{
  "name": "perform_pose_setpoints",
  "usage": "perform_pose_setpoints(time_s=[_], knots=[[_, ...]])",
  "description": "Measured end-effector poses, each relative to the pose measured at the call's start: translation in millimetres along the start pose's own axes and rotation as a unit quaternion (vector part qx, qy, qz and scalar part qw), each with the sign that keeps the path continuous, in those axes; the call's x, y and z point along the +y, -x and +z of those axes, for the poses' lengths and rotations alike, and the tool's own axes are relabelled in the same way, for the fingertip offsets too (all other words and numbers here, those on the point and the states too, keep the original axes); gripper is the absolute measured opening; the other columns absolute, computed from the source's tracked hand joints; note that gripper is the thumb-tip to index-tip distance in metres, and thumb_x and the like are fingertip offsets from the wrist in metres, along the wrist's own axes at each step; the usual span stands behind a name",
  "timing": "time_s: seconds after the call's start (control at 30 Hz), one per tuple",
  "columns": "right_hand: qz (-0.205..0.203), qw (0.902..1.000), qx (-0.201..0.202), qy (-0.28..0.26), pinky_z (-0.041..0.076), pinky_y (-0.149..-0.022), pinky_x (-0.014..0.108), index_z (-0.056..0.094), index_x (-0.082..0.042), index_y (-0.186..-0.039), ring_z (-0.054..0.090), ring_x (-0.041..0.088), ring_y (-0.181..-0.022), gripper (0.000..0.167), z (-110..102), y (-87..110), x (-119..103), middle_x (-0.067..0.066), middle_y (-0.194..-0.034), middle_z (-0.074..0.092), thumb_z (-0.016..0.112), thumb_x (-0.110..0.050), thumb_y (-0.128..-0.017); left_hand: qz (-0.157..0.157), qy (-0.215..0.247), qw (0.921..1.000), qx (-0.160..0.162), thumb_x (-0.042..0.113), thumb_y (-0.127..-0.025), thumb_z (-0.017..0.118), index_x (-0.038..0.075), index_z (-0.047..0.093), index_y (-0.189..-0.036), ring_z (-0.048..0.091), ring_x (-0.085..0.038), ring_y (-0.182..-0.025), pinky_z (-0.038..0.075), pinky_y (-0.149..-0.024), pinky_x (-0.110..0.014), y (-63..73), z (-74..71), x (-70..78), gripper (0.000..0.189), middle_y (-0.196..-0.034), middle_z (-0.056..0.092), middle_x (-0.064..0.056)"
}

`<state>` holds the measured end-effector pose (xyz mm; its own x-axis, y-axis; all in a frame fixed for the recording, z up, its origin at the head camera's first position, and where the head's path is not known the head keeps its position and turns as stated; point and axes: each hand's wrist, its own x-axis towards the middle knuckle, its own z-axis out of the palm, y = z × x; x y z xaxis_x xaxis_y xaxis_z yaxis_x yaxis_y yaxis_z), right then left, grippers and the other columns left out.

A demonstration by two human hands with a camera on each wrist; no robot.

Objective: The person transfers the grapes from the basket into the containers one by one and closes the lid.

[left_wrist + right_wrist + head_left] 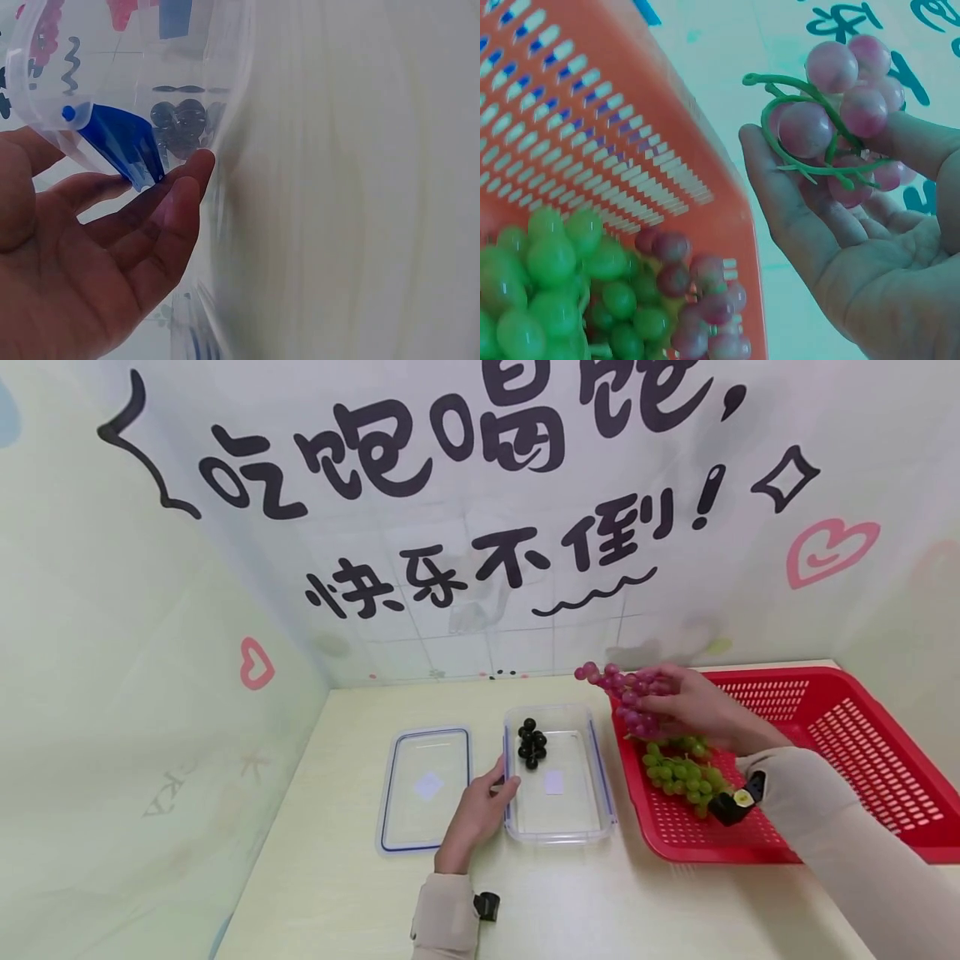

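My right hand (693,706) holds a bunch of pink grapes (611,678) above the left rim of a red basket. In the right wrist view, the fingers and thumb grip the pink bunch (832,112), its green stem facing the camera. My left hand (480,810) holds the left side of a clear plastic container (558,837), thumb at the rim. Its fingertips lie by a blue latch (124,142) in the left wrist view. A small bunch of black grapes (532,745) lies inside, toward the container's back left.
Green grapes (682,774) and more pink grapes (705,315) lie in the red basket (855,852), on the right of the table. A clear lid with a blue seal (427,818) lies flat left of the container. A printed wall sheet (465,643) stands behind the table.
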<state>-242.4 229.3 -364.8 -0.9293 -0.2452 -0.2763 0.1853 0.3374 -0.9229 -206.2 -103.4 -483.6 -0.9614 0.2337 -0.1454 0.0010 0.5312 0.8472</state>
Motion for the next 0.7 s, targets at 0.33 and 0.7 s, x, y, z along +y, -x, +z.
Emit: perform_pose_setpoints(time_s=[0.33,0.7], knots=[[0.012,0.9992,0.004,-0.038,0.059,-0.085,0.041,0.037,-0.005,-0.145,0.07,0.022,-0.097,0.055,23,-10.1,-5,0.024,-0.131,0.053,0.063,-0.018,-0.098,-0.005,0.001,1.0,0.001,0.035,-0.104,0.051,0.008,0.033,-0.154,0.063,-0.03,-0.108,0.054,-0.091,-0.046,0.4,0.1,0.4,0.06,-0.131,0.061,-0.018],[0.023,0.9997,-0.006,-0.007,0.06,-0.079,0.041,0.043,-0.003,-0.137,0.068,0.025,-0.094,0.048,45,-18.6,-4,0.023,-0.125,0.056,0.065,-0.017,-0.096,-0.007,0.0,1.0,0.001,0.033,-0.104,0.051,0.009,0.033,-0.154,0.064,-0.028,-0.105,0.054,-0.09,-0.044,0.3,-0.3,1.2,0.059,-0.127,0.062,-0.016]])
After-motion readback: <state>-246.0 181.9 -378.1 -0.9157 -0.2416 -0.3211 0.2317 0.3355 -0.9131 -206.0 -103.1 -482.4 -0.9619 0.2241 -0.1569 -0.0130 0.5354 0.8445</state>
